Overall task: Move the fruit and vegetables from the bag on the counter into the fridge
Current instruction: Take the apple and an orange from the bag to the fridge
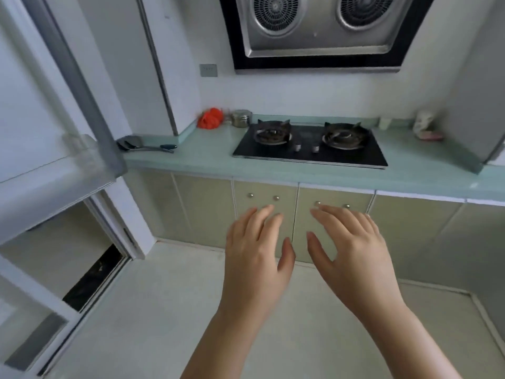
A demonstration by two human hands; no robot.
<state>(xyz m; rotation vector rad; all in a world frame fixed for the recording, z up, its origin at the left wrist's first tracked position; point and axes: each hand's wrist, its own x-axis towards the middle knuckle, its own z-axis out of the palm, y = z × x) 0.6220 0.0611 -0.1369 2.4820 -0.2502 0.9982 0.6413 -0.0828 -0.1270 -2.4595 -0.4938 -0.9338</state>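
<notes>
Two hands out before you over the floor, left hand (254, 250) and right hand (352, 247) spread flat, holding nothing, red bag (210, 118) at the counter's (191, 160) far left corner, beside a steel pot (241, 118), fridge door (90, 105) edge overlapping the counter's left end.

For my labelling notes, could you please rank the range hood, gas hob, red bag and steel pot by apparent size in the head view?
1. range hood, though cut off by the frame's top edge
2. gas hob
3. red bag
4. steel pot, only slightly smaller than the bag beside it
</notes>
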